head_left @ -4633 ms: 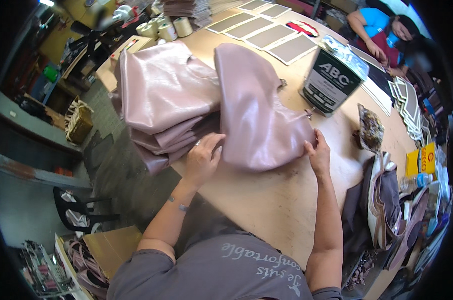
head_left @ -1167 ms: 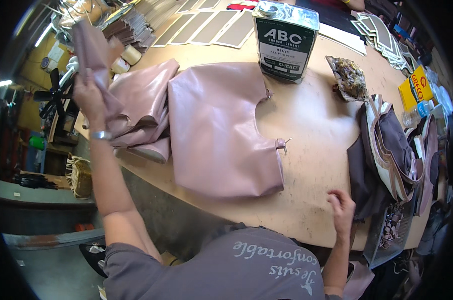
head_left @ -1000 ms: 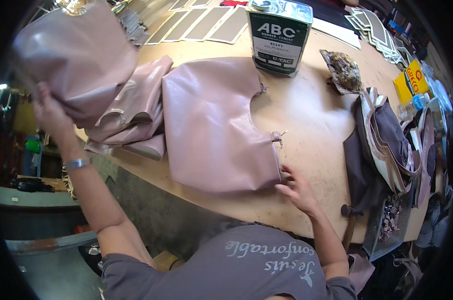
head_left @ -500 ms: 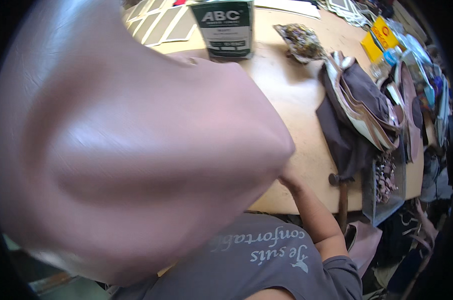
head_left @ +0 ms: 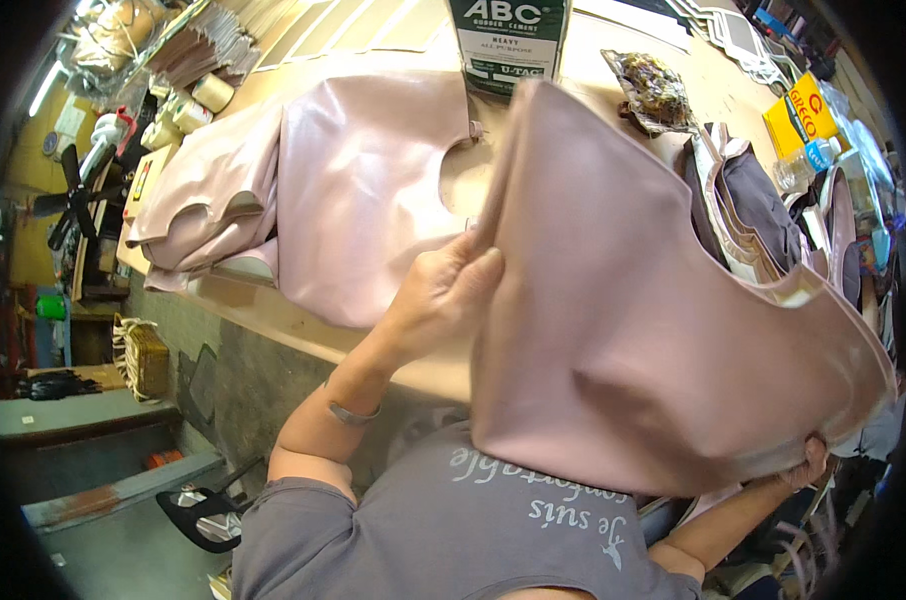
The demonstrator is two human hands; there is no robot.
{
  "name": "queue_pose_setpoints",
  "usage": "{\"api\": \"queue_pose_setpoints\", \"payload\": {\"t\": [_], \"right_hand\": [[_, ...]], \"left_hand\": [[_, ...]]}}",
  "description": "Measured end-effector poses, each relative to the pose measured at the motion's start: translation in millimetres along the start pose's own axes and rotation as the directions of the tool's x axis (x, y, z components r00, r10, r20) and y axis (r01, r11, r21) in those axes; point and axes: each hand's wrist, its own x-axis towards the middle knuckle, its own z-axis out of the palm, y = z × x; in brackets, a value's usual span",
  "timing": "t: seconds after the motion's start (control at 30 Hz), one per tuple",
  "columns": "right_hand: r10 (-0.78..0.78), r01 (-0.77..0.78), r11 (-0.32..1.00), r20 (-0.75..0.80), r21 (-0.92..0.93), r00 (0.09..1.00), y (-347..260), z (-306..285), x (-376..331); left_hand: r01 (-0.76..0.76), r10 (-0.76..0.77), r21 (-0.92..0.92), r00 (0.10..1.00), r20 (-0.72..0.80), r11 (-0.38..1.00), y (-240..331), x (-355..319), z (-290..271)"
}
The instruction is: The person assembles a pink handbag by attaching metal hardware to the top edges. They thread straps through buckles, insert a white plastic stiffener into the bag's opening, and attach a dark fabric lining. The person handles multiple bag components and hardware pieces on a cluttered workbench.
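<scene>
A large dusty-pink leather bag panel (head_left: 613, 300) with a curved cutout is held up in front of me. My left hand (head_left: 451, 285) is closed on its left edge, thumb on the near face. At the lower right corner my right hand (head_left: 811, 465) grips the panel, its fingers partly hidden behind the leather. More pink leather pieces (head_left: 373, 190) of the same kind lie on the table to the left, some folded with cutouts showing.
A dark green and white tin (head_left: 508, 50) stands on the table (head_left: 313, 330). Right of it are a clear bag of small parts (head_left: 653, 90), dark bag pieces with pale edging (head_left: 743, 190), a yellow box (head_left: 801, 112) and a plastic bottle (head_left: 808, 160). A black fan (head_left: 73, 200) stands far left.
The bag panel has swung from the left to the right, uncovering the pink pieces on the table. My left hand has come into view; my right hand has moved lower and farther right.
</scene>
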Motion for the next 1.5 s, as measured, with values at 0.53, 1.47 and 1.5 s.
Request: {"api": "queue_pose_setpoints", "payload": {"t": [0.53,1.47,1.5], "right_hand": [[-0.063,0.066,0.995,-0.033,0.078,0.997,-9,25,-6],[0.024,-0.012,0.966,-0.041,0.258,0.999,44,156,61],[0.071,-0.068,0.932,0.003,0.356,0.997,39,163,57]], "left_hand": [[0.160,0.065,0.971,0.983,-0.174,0.177,-82,109,-49],[0.145,0.147,0.616,0.906,-0.398,0.775,66,39,-185],[0.117,0.174,0.587,0.893,-0.415,0.801,69,35,-187]]}}
